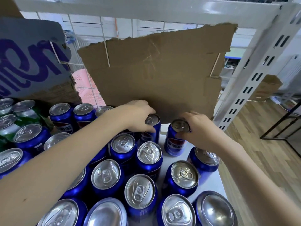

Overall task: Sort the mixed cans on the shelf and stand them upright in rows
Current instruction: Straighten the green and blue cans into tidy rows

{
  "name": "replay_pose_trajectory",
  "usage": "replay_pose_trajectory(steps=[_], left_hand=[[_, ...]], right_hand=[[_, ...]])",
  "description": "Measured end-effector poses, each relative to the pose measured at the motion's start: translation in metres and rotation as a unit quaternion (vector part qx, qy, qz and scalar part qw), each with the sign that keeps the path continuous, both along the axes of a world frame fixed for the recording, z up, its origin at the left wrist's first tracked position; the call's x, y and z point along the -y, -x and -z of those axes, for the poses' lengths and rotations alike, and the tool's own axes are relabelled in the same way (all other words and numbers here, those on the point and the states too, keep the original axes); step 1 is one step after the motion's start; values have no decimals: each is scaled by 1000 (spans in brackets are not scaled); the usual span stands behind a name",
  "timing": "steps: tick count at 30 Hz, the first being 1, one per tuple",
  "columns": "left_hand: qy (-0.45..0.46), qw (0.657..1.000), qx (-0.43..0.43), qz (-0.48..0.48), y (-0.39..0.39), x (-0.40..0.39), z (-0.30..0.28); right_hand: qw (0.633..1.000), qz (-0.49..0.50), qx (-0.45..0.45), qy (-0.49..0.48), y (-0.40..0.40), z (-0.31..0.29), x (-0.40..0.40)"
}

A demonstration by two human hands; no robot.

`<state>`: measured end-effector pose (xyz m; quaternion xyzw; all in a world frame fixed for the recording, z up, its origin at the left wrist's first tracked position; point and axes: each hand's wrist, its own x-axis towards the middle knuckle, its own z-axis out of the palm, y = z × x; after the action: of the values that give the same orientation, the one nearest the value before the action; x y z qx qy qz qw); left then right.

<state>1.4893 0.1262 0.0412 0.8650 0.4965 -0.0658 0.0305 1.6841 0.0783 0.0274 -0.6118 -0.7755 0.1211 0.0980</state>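
Note:
Several blue cans stand upright in rows on the white shelf [210, 181], silver tops up. My left hand [138, 116] grips the rim of one blue can [150, 132] at the back of the shelf. To its right my right hand [197, 128] pinches the top of another blue can [175, 144], which stands a little apart from the rows. Several green cans [24, 118] stand upright at the far left. One blue can [215, 209] at the front right shows its bottom end up.
A torn brown cardboard sheet [162, 70] leans against the wire grid behind the cans. A printed cardboard piece [31, 62] stands at the back left. The white slotted shelf post [254, 79] rises at the right, with wooden floor [260, 152] beyond it.

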Motion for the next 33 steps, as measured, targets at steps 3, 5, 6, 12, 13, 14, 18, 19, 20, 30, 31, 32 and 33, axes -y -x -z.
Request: replay_pose_trajectory(steps=[3, 5, 6, 12, 13, 14, 18, 19, 20, 30, 31, 32, 33], left_hand=[[-60, 998, -20, -28, -5, 7, 4], [-79, 996, -24, -43, -8, 9, 6], [-81, 995, -26, -50, -9, 9, 6], [-89, 993, -36, -74, -15, 12, 4], [-88, 993, -35, -77, -16, 12, 4], [-86, 993, -33, -80, -17, 13, 4], [-67, 993, 7, -101, -18, 17, 7], [-65, 992, 17, -106, -18, 18, 8], [-65, 992, 24, -110, -18, 19, 9], [-57, 989, 61, -121, -15, 25, 14], [-55, 990, 68, -113, -13, 27, 14], [-53, 990, 75, -105, -10, 31, 13], [-54, 990, 84, -99, -5, 35, 10]], right_hand=[[999, -21, -29, -7, 0, 1, -2], [999, -15, -41, -14, 1, 1, -3], [999, -8, -40, -14, 2, 2, -3], [997, 71, 2, 19, 8, 12, -1], [997, 70, 6, 21, 10, 11, -2], [997, 68, 5, 25, 12, 10, -4], [997, 71, -16, 36, 22, 10, -10], [996, 74, -19, 36, 24, 10, -12], [996, 77, -21, 39, 26, 9, -13], [991, 123, -33, 30, 31, 9, -4], [992, 122, -18, 28, 31, 8, -2], [992, 123, 2, 29, 31, 7, 1], [992, 124, 24, 29, 31, 5, 4]])
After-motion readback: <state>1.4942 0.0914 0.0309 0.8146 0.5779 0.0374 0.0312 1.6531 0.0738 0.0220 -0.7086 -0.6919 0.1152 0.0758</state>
